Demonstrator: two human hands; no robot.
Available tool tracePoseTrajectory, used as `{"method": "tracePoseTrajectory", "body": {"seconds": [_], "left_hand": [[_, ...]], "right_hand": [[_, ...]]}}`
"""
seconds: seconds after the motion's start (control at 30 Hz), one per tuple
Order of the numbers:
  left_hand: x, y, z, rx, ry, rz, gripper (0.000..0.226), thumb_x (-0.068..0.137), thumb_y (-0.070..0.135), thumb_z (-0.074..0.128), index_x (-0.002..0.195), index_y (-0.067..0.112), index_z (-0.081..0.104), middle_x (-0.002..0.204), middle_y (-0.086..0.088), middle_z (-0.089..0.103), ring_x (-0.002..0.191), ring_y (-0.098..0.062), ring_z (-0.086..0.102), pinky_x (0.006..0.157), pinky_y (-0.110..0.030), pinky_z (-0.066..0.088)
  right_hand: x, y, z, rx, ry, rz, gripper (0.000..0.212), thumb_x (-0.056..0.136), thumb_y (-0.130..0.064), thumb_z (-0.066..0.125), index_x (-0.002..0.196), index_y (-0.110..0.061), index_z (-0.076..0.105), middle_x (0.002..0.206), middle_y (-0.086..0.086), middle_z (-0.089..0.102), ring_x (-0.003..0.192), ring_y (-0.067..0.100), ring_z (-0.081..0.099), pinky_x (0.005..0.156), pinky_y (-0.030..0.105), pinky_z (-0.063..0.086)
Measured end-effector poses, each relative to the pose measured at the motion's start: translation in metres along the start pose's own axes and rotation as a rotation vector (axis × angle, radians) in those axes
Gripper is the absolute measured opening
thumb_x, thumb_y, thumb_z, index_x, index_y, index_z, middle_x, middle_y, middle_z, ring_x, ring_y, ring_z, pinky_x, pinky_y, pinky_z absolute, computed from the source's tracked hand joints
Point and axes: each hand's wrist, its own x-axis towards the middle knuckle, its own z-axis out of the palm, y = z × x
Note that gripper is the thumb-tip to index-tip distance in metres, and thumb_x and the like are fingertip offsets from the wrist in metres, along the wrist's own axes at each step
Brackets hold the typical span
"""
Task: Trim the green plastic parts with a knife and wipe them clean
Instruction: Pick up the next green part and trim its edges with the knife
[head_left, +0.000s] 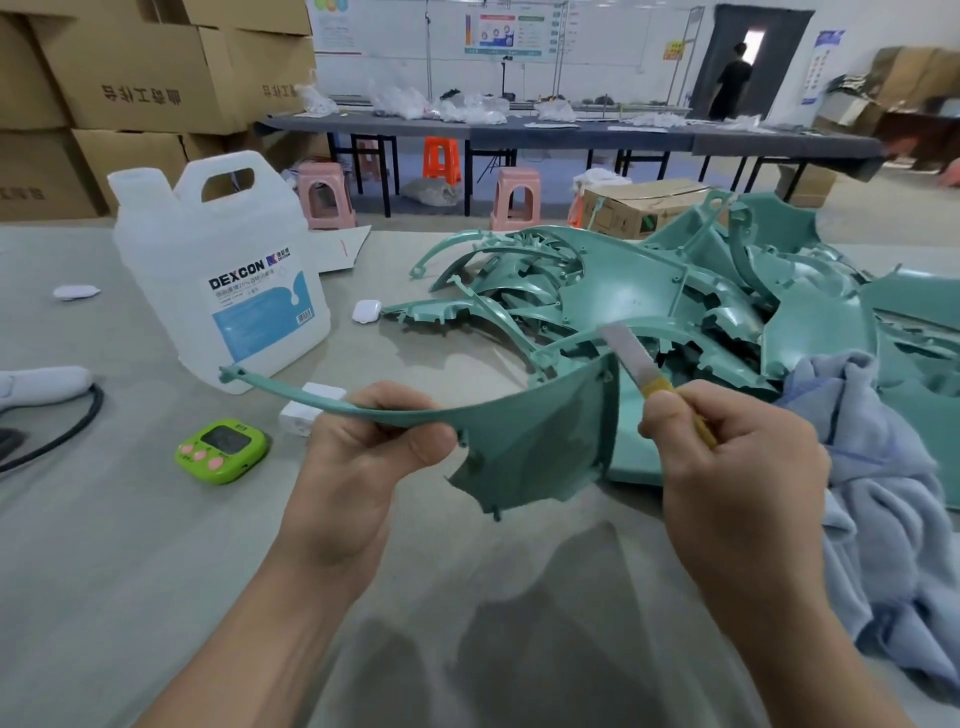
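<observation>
My left hand (374, 441) pinches the green plastic part (545, 441) where its thin curved arm meets the broad panel, thumb in front and fingers curled over the top edge. It hangs in the air above the grey table (130, 545), just in front of the pile of green parts (675, 301). My right hand (727, 467) is wrapped around the yellow handle of the utility knife (641, 371), thumb pressed up near the blade. The blade sits at the panel's upper right edge; I cannot tell whether it touches yet.

To trim well, I judge that I should lay the blade at a shallow angle along that edge and shave the flash in 1 light pass, stroking away from my left fingers. My grip is far from the cut, so the panel may flex; sliding it closer would steady it. The blue cloth (883, 493) lies near my right wrist for wiping, and the DEXCON jug (223, 270) stands to the left.
</observation>
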Motion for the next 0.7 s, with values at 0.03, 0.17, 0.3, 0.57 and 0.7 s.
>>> {"method": "tracePoseTrajectory", "body": {"seconds": [0.03, 0.17, 0.3, 0.57, 0.7], "left_hand": [[0.001, 0.001, -0.001, -0.02, 0.011, -0.001, 0.034, 0.05, 0.034, 0.096, 0.075, 0.021, 0.076, 0.075, 0.0, 0.071, 0.077, -0.015, 0.064, 0.076, -0.022, 0.053], [0.001, -0.002, 0.0, -0.053, 0.059, 0.019, 0.031, 0.051, 0.027, 0.096, 0.076, 0.024, 0.078, 0.082, 0.001, 0.075, 0.083, -0.013, 0.069, 0.078, -0.021, 0.055], [0.002, -0.008, 0.002, 0.066, 0.111, 0.08, 0.026, 0.061, 0.0, 0.08, 0.072, 0.023, 0.079, 0.086, -0.003, 0.077, 0.088, -0.015, 0.073, 0.076, -0.021, 0.056], [0.001, -0.012, -0.002, 0.18, 0.095, 0.152, 0.022, 0.065, 0.005, 0.08, 0.077, 0.024, 0.08, 0.091, -0.007, 0.078, 0.092, -0.022, 0.074, 0.08, -0.025, 0.058], [0.0, -0.013, 0.0, 0.157, 0.103, 0.127, 0.022, 0.064, 0.002, 0.078, 0.075, 0.021, 0.08, 0.087, -0.007, 0.078, 0.088, -0.019, 0.074, 0.076, -0.024, 0.058]], "right_hand": [[-0.001, 0.001, 0.0, 0.029, 0.007, -0.004, 0.04, 0.089, -0.033, 0.056, 0.064, -0.002, 0.054, 0.06, 0.009, 0.044, 0.048, 0.014, 0.033, 0.047, 0.032, 0.024], [-0.008, 0.001, 0.009, 0.132, -0.032, -0.009, 0.039, 0.092, -0.033, 0.057, 0.065, -0.005, 0.057, 0.057, 0.009, 0.043, 0.047, 0.011, 0.032, 0.045, 0.023, 0.021], [-0.017, 0.0, 0.021, 0.161, -0.133, -0.02, 0.037, 0.092, -0.037, 0.057, 0.068, -0.009, 0.058, 0.058, 0.007, 0.046, 0.049, 0.014, 0.038, 0.047, 0.025, 0.026], [-0.032, 0.0, 0.041, 0.199, -0.32, -0.05, 0.03, 0.096, -0.032, 0.065, 0.071, -0.02, 0.053, 0.053, -0.011, 0.04, 0.049, 0.006, 0.036, 0.047, 0.014, 0.027], [-0.018, 0.012, 0.037, 0.105, -0.18, 0.016, 0.029, 0.098, -0.026, 0.065, 0.071, -0.017, 0.058, 0.053, -0.008, 0.046, 0.049, 0.009, 0.04, 0.046, 0.016, 0.028]]}}
